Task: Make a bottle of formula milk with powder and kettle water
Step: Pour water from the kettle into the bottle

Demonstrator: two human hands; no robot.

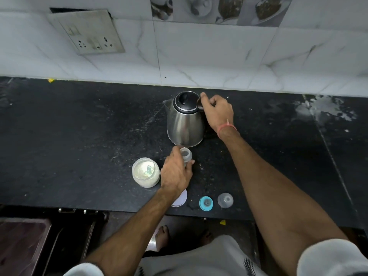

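Note:
A steel kettle (185, 124) with a black lid stands on the dark counter (79, 136), spout to the left. My right hand (218, 109) is closed around its handle on the right side. Just in front of the kettle, my left hand (175, 174) grips a clear baby bottle (186, 153) that stands upright with its mouth uncovered. To the left of that hand sits an uncapped jar of white powder (146, 175) with a scoop inside.
A white round lid (180, 199) lies partly under my left wrist. A blue bottle ring with teat (206, 203) and a clear cap (225, 200) sit near the counter's front edge. A socket plate (89, 32) hangs on the tiled wall. White residue marks the counter's far right.

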